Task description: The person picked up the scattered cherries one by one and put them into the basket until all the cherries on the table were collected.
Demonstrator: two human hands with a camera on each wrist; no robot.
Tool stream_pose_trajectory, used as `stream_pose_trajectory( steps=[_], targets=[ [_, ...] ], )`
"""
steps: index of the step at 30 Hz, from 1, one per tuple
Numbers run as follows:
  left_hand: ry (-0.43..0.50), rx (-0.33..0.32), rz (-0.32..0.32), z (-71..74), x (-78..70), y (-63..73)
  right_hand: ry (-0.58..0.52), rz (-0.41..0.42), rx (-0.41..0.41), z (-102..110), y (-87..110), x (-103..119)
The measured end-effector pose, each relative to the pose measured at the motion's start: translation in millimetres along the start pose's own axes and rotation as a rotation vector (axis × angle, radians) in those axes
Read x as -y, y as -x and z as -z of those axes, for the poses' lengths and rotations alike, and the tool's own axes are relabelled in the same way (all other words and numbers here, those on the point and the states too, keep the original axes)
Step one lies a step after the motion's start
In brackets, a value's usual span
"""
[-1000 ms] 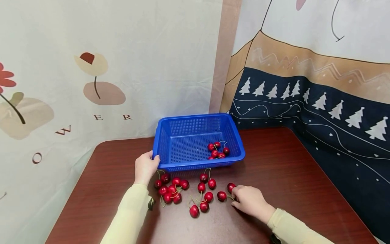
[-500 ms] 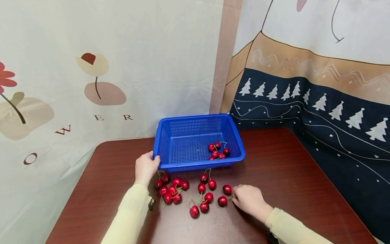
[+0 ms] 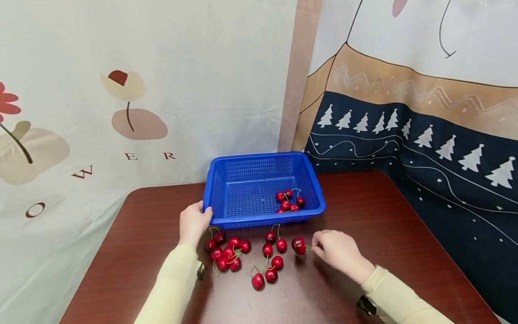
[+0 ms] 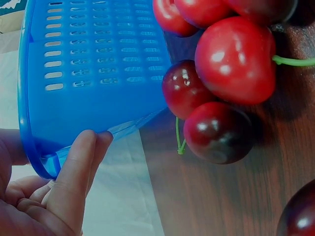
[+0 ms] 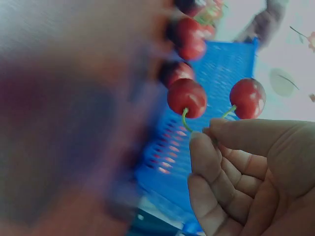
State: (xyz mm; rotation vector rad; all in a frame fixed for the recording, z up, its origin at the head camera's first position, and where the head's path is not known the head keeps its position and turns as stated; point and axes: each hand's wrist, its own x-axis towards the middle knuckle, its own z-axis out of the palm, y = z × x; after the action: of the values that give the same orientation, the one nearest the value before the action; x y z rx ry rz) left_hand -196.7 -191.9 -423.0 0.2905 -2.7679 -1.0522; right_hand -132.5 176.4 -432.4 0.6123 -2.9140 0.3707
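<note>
My left hand (image 3: 195, 223) grips the near left corner of a blue plastic basket (image 3: 259, 220), thumb and fingers on its rim; the left wrist view shows the fingers (image 4: 74, 177) against the basket wall. Between thumb and forefinger, my right hand (image 3: 337, 252) pinches the stems of a pair of cherries (image 3: 298, 245), held just above the table. In the right wrist view two red cherries (image 5: 187, 98) hang apart on green stems from the pinch. Inside the basket, several cherries (image 3: 285, 204) lie at the near right corner.
A cluster of cherries (image 3: 228, 253) lies on the brown table (image 3: 364, 216) beside the left wrist. More loose cherries (image 3: 271, 274) are spread between the hands. A printed cloth (image 3: 226, 90) hangs behind the table, and a dark blue patterned one (image 3: 445, 171) at the right.
My right hand has taken the pair of cherries by the stems and lifted them off the table, moving slightly up and right. My left hand and the basket stay in place.
</note>
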Motion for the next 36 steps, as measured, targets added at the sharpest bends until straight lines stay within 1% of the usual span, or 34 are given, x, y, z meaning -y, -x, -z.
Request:
stream_pose_trajectory(
  steps=[7,10,12,17,21,26,31,36],
  targets=[
    [0.015,-0.003,0.008,1.5,-0.8,0.5,-0.145,-0.032,0.096,33.7,-14.6,1.9],
    [0.015,-0.006,0.008,1.5,-0.4,0.3,-0.187,-0.028,0.110,44.0,-21.1,3.4],
    [0.014,-0.009,0.005,1.5,-0.3,0.2,-0.211,-0.022,0.107,50.3,-25.7,3.9],
    [0.014,-0.014,0.000,1.9,-0.9,0.9,-0.273,-0.013,0.068,67.2,-38.9,5.4],
    [0.010,-0.014,0.000,2.1,-1.2,1.5,-0.305,-0.033,0.047,78.5,-51.3,5.2],
    [0.007,-0.008,0.001,1.8,-1.8,1.9,-0.328,-0.068,0.038,84.2,-67.9,-0.3],
    [0.015,-0.016,0.002,1.5,-1.6,0.6,-0.374,-0.117,0.069,82.7,-86.7,-10.8],
    [0.009,-0.011,0.001,1.8,-1.6,1.0,-0.350,-0.162,0.096,77.0,-105.2,-18.8]
  ],
)
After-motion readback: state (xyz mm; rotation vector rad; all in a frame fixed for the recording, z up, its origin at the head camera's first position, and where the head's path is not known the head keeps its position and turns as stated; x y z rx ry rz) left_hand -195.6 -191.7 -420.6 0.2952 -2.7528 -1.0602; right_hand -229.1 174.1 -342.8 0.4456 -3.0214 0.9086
